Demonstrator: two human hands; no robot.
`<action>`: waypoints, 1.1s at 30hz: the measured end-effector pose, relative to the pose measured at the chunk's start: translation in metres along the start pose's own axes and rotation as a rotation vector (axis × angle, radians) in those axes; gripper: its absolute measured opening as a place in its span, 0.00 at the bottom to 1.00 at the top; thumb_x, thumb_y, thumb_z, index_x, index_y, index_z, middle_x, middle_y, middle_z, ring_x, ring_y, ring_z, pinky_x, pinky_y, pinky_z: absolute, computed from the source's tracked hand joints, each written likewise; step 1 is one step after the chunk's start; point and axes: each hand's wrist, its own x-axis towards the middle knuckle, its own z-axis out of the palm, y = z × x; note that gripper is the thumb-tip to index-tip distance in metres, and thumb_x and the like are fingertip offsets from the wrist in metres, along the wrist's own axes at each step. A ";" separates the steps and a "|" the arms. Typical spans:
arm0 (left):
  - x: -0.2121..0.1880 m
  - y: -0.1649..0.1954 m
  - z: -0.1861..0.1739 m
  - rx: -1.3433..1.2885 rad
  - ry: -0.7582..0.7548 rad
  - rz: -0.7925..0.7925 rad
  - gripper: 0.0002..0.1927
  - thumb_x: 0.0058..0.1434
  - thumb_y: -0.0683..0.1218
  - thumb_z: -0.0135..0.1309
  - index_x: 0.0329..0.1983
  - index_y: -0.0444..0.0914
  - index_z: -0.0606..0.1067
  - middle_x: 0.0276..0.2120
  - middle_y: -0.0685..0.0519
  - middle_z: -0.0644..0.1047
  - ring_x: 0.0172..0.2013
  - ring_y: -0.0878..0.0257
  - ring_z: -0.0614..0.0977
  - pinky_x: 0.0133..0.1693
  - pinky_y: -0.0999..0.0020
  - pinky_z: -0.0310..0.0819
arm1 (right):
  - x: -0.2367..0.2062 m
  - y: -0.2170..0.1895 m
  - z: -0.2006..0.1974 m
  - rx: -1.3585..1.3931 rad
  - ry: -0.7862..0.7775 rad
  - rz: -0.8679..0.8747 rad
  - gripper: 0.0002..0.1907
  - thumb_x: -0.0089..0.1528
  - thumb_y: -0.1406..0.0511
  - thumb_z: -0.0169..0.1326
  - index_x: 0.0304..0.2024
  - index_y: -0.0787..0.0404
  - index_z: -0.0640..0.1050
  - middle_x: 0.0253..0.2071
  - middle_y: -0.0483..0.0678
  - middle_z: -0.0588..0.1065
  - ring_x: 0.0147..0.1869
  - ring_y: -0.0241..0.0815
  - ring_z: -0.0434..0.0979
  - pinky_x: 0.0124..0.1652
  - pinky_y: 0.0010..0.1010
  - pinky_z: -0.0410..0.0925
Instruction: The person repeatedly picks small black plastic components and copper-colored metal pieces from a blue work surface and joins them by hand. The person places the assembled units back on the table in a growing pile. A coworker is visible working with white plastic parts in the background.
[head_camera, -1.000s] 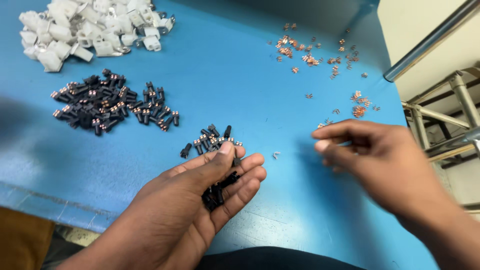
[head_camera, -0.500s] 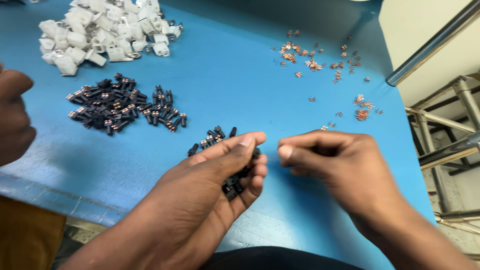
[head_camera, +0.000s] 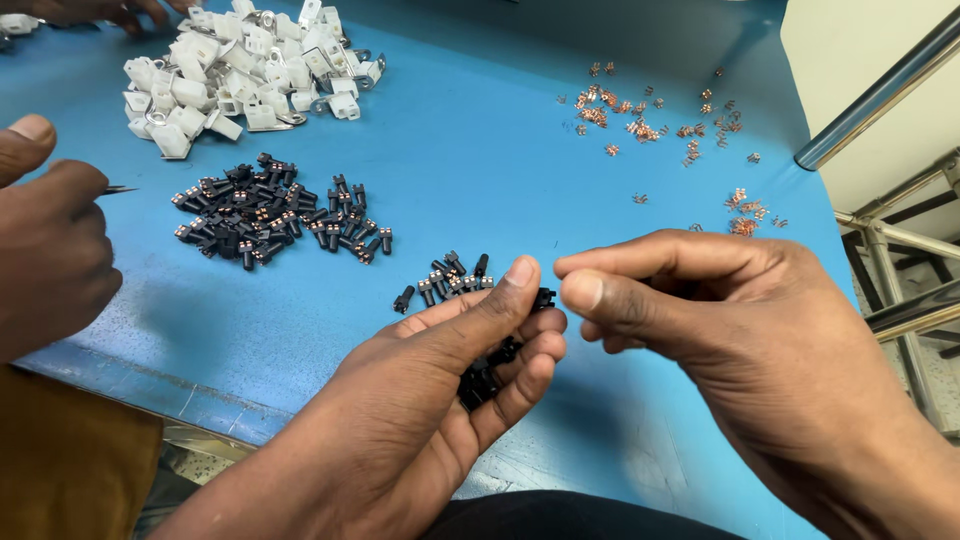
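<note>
Since a moment ago the right hand (head_camera: 740, 330) has come in from the right edge of the table until its pinched thumb and forefinger nearly meet the left thumb, and another person's hand (head_camera: 45, 240) has come into view at the left edge.

Seen from the head camera, the left hand (head_camera: 440, 400) lies palm up over the near edge of the blue table (head_camera: 480, 150), fingers curled around a small clutch of black parts (head_camera: 490, 365), thumb pressed down on top of them. The right hand is closed narrow, fingertips pinched together just beside that thumb; I cannot tell whether anything sits between them.

A few more black pieces (head_camera: 445, 280) lie on the table just beyond the left fingers. Further toward the left sits a bigger black pile (head_camera: 270, 215), and behind it, near the far left corner, a heap of white plastic parts (head_camera: 240, 75). Small copper bits (head_camera: 650, 125) are scattered toward the far right corner.
</note>
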 end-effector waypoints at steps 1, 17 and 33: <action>-0.001 0.000 0.001 -0.006 -0.023 0.005 0.15 0.68 0.53 0.60 0.45 0.36 0.78 0.36 0.54 0.80 0.36 0.68 0.81 0.41 0.75 0.83 | -0.001 -0.001 0.001 -0.010 -0.014 -0.014 0.13 0.62 0.66 0.65 0.47 0.67 0.86 0.40 0.54 0.84 0.43 0.42 0.82 0.47 0.35 0.76; -0.003 -0.002 0.004 0.004 -0.132 0.014 0.13 0.68 0.50 0.60 0.44 0.35 0.79 0.35 0.54 0.80 0.36 0.69 0.82 0.42 0.77 0.82 | -0.001 0.009 -0.002 0.371 -0.173 0.151 0.14 0.64 0.65 0.62 0.45 0.71 0.87 0.38 0.54 0.85 0.44 0.44 0.83 0.53 0.41 0.74; 0.001 -0.002 0.000 -0.027 -0.074 0.016 0.12 0.67 0.49 0.61 0.43 0.35 0.78 0.34 0.55 0.80 0.35 0.69 0.83 0.42 0.76 0.83 | 0.009 0.013 -0.003 0.448 -0.270 0.256 0.12 0.66 0.65 0.60 0.46 0.69 0.85 0.39 0.49 0.82 0.43 0.39 0.82 0.47 0.31 0.73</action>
